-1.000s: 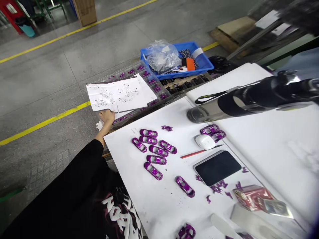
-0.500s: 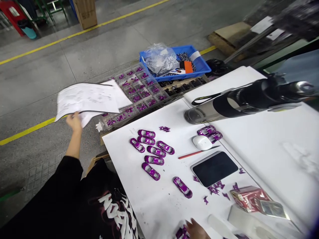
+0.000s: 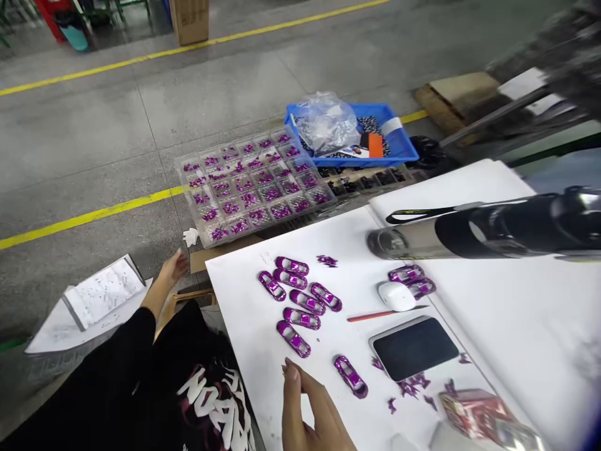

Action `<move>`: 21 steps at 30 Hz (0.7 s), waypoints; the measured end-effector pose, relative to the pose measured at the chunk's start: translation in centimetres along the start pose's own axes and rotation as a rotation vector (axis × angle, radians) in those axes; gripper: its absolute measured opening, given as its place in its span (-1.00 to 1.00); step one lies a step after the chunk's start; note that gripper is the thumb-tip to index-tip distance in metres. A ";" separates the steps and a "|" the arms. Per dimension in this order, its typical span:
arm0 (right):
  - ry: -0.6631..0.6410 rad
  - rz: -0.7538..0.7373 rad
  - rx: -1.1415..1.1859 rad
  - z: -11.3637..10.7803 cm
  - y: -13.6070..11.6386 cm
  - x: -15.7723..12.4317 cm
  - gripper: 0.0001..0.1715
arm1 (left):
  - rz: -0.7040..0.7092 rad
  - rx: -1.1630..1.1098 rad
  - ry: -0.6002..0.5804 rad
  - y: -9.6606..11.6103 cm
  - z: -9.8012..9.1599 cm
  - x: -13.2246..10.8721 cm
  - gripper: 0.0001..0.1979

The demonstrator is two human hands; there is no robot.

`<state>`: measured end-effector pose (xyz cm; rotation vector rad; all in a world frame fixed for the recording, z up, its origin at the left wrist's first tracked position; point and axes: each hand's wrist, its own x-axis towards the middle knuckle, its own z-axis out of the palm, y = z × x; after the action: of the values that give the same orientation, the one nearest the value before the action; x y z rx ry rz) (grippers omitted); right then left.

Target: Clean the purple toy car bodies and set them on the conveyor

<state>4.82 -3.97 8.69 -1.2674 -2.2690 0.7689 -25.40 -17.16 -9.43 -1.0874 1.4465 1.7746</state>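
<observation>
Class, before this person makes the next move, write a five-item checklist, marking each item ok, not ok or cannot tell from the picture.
1. Tray uncovered by the sheets: ok, its compartments of purple parts show.
2. Left hand free: ok, fingers spread near the tray, nothing visible in them.
3. Right hand free: cannot tell, thumb and forefinger nearly meet and could hide something small.
4. Sheets neatly stacked: not ok, they overlap askew.
5. Cars all grouped together: not ok, one sits apart and two are beside the white case.
</observation>
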 end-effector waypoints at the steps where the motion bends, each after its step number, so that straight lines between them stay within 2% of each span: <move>1: -0.006 0.015 -0.001 -0.1 0.0 -0.3 -0.46 | 0.050 0.004 -0.027 0.7 2.3 1.2 -0.61; 5: -0.038 0.084 0.018 0.0 0.2 -1.9 -0.48 | 0.189 0.043 -0.097 4.3 11.2 5.1 -0.60; 7: -0.038 0.125 0.033 0.2 0.4 -2.6 -0.50 | 0.213 0.067 -0.096 5.3 13.8 6.0 -0.59; 8: -0.034 0.147 0.044 0.2 0.6 -2.9 -0.50 | 0.222 0.077 -0.097 5.6 14.3 6.3 -0.59; 10: -0.036 0.168 0.081 0.2 1.2 -3.0 -0.52 | 0.244 0.087 -0.101 5.8 13.9 6.5 -0.59; 12: -0.059 0.141 0.123 0.0 1.6 -2.1 -0.55 | 0.270 0.083 -0.097 5.7 12.0 6.7 -0.61; 15: -0.107 0.029 0.150 -0.2 1.3 2.7 -0.55 | 0.312 0.055 -0.074 5.6 8.3 7.0 -0.64; 17: -0.182 -0.086 0.097 0.5 -0.1 8.7 -0.47 | 0.332 0.033 -0.052 5.5 5.9 7.0 -0.65; 18: -0.263 -0.140 0.021 1.4 -1.2 12.6 -0.42 | 0.339 0.023 -0.041 5.5 4.9 7.0 -0.66; 20: -0.477 -0.172 -0.271 4.3 -3.3 21.2 -0.41 | 0.346 0.009 -0.029 5.5 3.3 6.8 -0.68; 21: -0.502 -0.169 -0.312 6.1 -4.1 25.7 -0.48 | 0.350 0.003 -0.024 5.5 2.8 6.7 -0.69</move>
<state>-14.09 14.92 9.25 -1.0732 -2.9534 0.7557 -33.92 -16.00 -12.42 -0.8450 1.7049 2.0114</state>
